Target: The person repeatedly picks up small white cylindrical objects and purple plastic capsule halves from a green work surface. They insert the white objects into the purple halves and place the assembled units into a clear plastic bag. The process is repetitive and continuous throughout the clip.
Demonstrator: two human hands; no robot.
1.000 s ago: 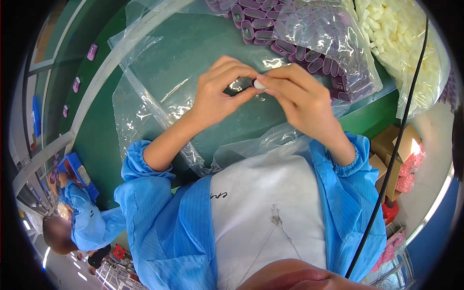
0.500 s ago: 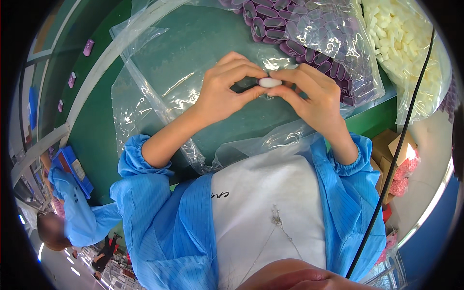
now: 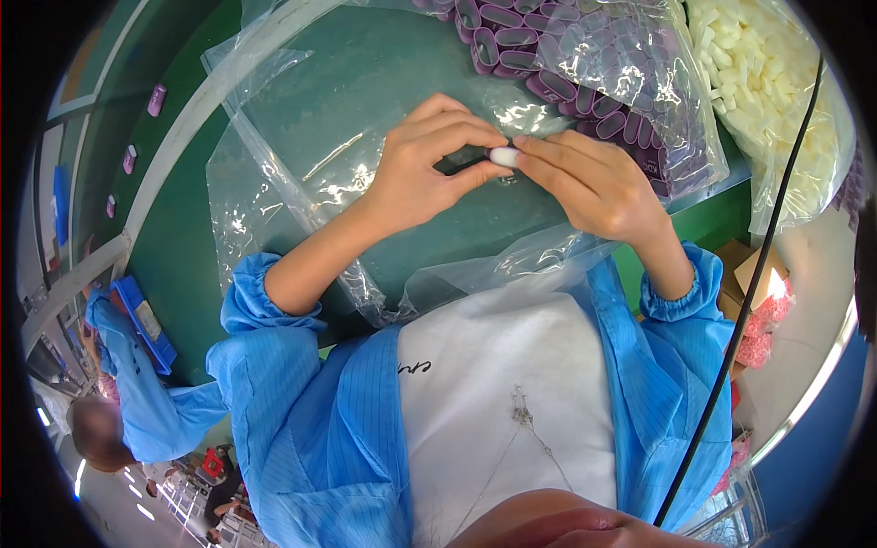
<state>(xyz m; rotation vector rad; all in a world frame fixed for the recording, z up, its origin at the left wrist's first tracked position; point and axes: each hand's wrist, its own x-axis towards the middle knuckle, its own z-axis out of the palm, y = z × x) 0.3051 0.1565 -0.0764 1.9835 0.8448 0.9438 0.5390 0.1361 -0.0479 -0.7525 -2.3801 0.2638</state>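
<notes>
Between the fingertips of both hands, over the plastic-covered green table, is a small white oval piece [image 3: 503,157] with a rounded end. My left hand [image 3: 425,169] pinches it between thumb and fingers from the left. From the right, my right hand [image 3: 598,187] presses its closed fingers against the other end, hiding part of the piece; its thumb is hidden below the fingers. A heap of purple oval sleeves [image 3: 518,36], hollow and open-ended, lies just beyond my hands, partly under clear plastic.
Clear plastic sheeting [image 3: 265,196] covers the green table. A bag of cream-coloured small parts [image 3: 744,91] sits at the far right. Purple pieces [image 3: 157,100] lie beyond a pale curved rail on the left. A blue tray [image 3: 151,333] and a co-worker's blue sleeve [image 3: 160,402] are there too.
My right fingers have straightened and drawn together over the piece's right end, and the right wrist has swung slightly outward. My left hand stays almost still.
</notes>
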